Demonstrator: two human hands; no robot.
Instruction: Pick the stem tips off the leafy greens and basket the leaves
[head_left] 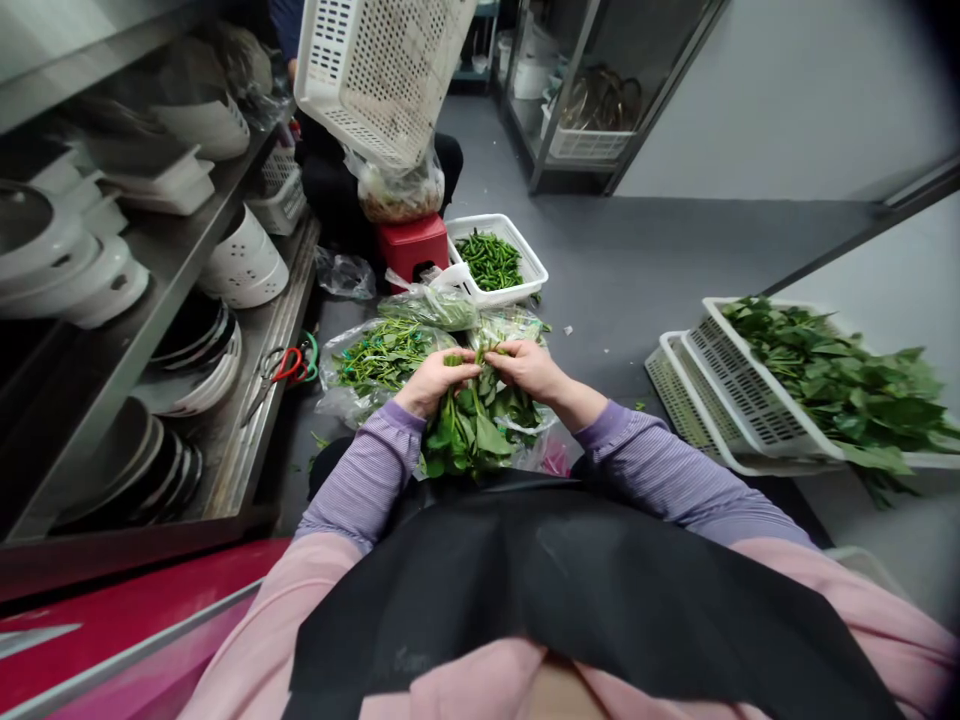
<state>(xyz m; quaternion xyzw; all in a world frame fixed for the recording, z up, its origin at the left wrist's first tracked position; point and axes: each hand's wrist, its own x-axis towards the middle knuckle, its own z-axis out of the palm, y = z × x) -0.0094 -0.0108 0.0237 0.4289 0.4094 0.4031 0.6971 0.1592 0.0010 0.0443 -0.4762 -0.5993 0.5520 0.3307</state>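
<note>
A bunch of leafy green stems (474, 425) hangs over my lap, above a clear plastic bag. My left hand (435, 380) is closed around the stem tops on the left side. My right hand (531, 368) pinches the same stems just to the right, fingers curled. Both hands meet at the top of the bunch. Behind them on the floor lies an open plastic bag of bare green stalks (379, 358) and another bag of greens (429, 305).
A white basket of picked leaves (720, 345) rests tilted on stacked baskets at the right. A white tray of green chillies (525, 255) and a red stool (411, 245) stand ahead, where another person holds a white crate (375, 75). Red-handled scissors (281, 372) lie on the left shelf (247, 420) with bowls.
</note>
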